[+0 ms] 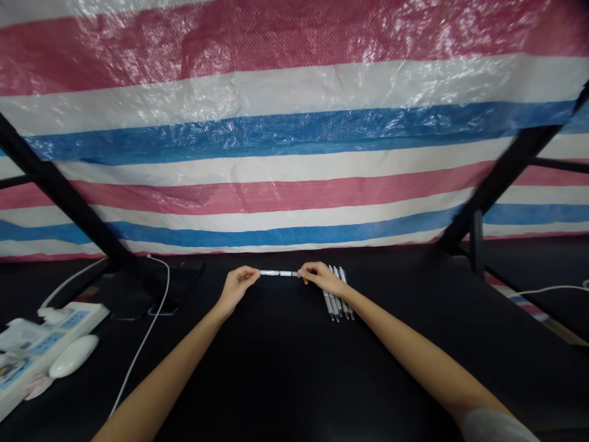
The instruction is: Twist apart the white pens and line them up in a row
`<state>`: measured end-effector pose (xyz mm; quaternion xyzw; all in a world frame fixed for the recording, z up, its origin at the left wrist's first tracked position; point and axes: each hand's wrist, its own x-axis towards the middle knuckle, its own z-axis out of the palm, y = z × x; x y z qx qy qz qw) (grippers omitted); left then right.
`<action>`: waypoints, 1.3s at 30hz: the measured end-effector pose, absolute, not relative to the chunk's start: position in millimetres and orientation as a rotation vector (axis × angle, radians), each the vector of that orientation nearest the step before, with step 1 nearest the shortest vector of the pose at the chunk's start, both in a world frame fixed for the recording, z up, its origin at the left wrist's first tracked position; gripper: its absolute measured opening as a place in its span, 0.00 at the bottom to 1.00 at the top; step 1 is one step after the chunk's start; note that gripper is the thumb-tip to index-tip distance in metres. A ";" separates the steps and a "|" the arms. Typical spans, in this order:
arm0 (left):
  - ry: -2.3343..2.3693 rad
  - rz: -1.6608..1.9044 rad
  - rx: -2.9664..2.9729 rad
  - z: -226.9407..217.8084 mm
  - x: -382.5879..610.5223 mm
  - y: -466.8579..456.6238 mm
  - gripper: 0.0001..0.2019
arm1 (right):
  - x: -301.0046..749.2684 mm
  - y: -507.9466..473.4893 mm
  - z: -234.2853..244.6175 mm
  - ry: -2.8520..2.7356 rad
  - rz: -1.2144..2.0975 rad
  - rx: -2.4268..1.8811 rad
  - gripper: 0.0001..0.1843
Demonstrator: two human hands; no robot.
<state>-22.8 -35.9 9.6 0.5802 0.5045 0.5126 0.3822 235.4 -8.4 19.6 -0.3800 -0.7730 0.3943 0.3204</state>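
Observation:
Both my hands hold one slim white pen level above the black table. My left hand pinches its left end with closed fingers. My right hand pinches its right end the same way. Just under and to the right of my right hand, several similar white pens lie side by side on the table.
A white power strip with plugs and a white mouse sit at the left edge, with a white cable running across. A dark phone lies nearby. A striped tarp and black frame bars close the back.

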 end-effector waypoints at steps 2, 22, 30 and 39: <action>1.283 1.309 1.490 9.2 -22.5 -35.7 0.15 | 235.8 -8.5 19.6 -2.048 1.032 -0.994 0.24; 1.292 1.343 1.638 7.1 -20.7 -37.9 0.11 | 237.5 -11.2 22.7 -2.120 1.102 -1.053 0.33; 1.333 1.453 1.872 9.8 -18.2 -44.6 0.08 | 239.9 -9.0 20.4 -2.145 1.139 -1.002 0.34; 1.258 1.540 1.974 13.5 -16.1 -49.6 0.05 | 240.2 -7.0 16.7 -2.100 1.253 -0.992 0.33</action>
